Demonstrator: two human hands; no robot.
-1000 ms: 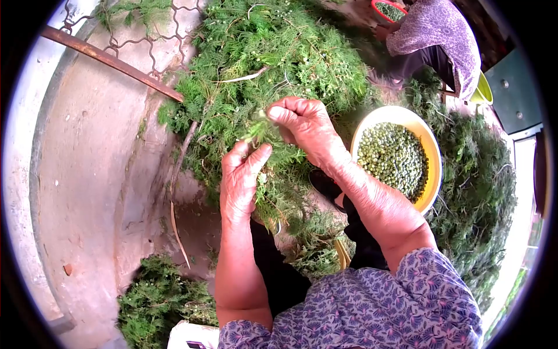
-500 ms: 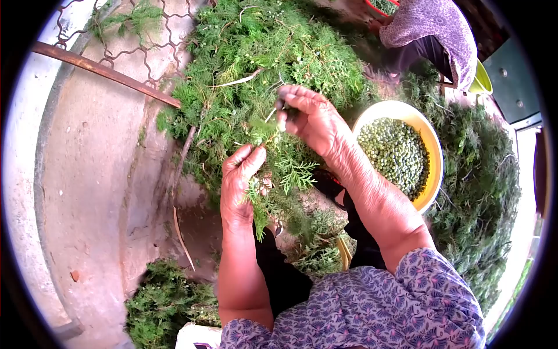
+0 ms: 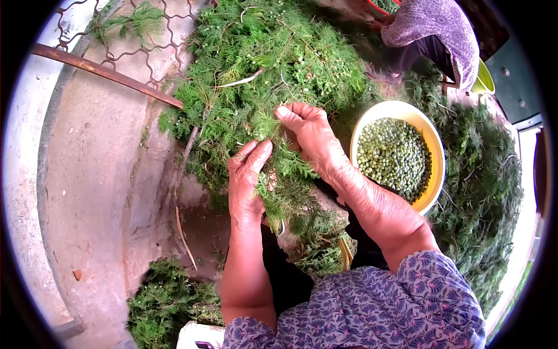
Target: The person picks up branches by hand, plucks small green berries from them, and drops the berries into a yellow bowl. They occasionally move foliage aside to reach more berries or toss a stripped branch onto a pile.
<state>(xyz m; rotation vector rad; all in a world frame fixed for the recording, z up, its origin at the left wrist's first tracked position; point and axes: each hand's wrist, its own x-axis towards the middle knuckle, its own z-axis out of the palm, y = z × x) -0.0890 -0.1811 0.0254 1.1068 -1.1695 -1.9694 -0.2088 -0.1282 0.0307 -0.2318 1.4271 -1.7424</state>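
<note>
A leafy green evergreen sprig (image 3: 288,160) hangs between my two hands, in front of a big heap of similar branches (image 3: 256,64). My left hand (image 3: 247,174) pinches the sprig between thumb and fingers, its foliage drooping beside the palm. Just above and to the right, my right hand (image 3: 308,131) has thumb and forefinger closed at the sprig's upper part; whether a berry is between them is too small to tell. Right of my right forearm stands a yellow tub (image 3: 436,189) holding many small round green berries (image 3: 389,154).
Another person (image 3: 433,35) in a patterned top crouches at the upper right, near a red-rimmed container (image 3: 381,7) and a yellow-green bucket (image 3: 483,80). More cut branches (image 3: 476,192) lie at the right and lower left (image 3: 168,302). A rusty bar (image 3: 107,74) crosses the upper left.
My right hand has come down and turned, its thumb now against the sprig's upper part. My left hand has shifted slightly right, still pinching the sprig.
</note>
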